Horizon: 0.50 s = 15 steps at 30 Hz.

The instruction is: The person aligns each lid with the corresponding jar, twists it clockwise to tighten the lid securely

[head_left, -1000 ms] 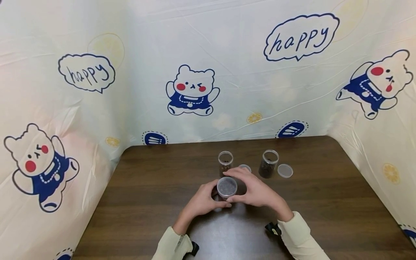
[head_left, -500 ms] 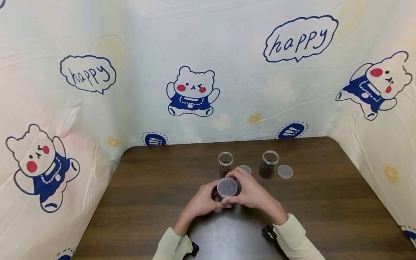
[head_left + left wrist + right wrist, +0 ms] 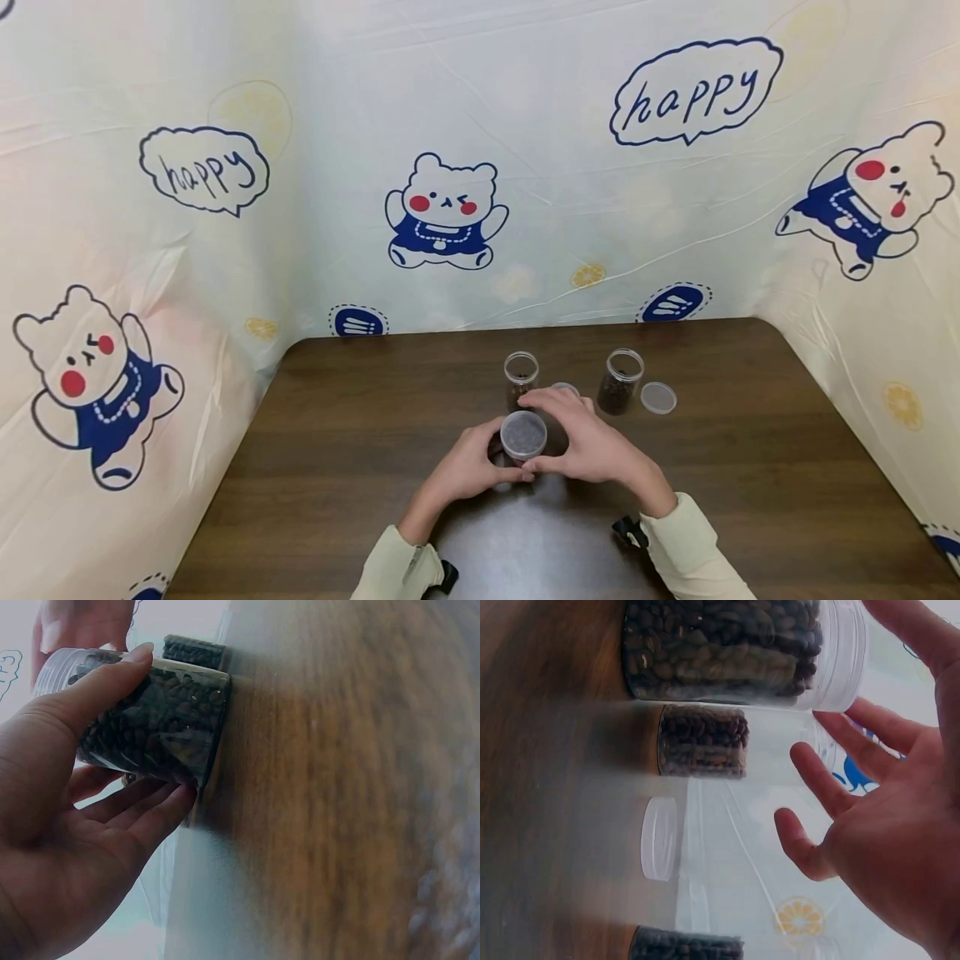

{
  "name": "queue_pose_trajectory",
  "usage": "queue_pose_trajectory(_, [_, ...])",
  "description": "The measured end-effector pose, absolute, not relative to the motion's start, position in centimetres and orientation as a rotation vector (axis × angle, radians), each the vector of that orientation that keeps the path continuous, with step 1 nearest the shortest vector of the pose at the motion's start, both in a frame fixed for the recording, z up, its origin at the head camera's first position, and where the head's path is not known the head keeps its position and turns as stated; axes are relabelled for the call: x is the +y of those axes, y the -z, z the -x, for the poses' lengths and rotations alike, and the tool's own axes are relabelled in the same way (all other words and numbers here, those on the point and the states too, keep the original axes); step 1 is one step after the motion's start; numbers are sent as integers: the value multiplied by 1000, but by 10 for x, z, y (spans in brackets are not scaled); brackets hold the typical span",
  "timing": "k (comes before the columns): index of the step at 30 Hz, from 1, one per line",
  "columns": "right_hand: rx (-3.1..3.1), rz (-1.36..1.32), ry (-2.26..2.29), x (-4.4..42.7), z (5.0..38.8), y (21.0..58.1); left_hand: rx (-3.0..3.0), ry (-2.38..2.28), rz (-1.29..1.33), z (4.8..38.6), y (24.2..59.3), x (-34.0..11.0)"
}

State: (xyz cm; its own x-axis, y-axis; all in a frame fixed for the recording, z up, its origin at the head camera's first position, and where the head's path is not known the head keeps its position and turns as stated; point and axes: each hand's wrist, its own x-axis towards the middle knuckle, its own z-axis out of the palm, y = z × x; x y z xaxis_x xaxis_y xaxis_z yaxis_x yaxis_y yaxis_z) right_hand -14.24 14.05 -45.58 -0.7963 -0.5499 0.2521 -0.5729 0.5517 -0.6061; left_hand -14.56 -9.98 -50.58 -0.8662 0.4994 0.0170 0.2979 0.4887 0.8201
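Observation:
A clear screw-top jar point(image 3: 154, 712) full of dark coffee beans stands on the table between both hands. My left hand point(image 3: 467, 462) grips its side, thumb in front and fingers behind, as the left wrist view shows. Over the jar's mouth sits a translucent lid point(image 3: 523, 433). My right hand point(image 3: 592, 437) reaches round that lid from the right, thumb at its near edge and index finger at its far edge. In the right wrist view the other fingers of this hand point(image 3: 900, 795) spread away from the lid point(image 3: 844, 652).
Behind the held jar stands an uncovered jar point(image 3: 521, 379) partly filled with beans. Another uncovered jar point(image 3: 619, 383) stands to its right. One loose lid point(image 3: 658, 397) lies right of that jar; a second lid point(image 3: 660, 838) lies between the two jars. Printed cloth point(image 3: 555, 108) encloses the table point(image 3: 337, 467).
My right hand drew in around the lid half a second ago and now sits slightly wider and farther right again. The left hand and the jar have stayed in place.

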Motion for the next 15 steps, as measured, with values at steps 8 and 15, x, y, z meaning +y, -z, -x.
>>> queue_pose_trajectory(8, [-2753,-999,-1102,139,144,458,2506,-1322,-683,147,505,-99])
queue_pose_trajectory(15, [-2761,-843,-1072,125,142,463,2504,-1339,-687,147,505,-99])
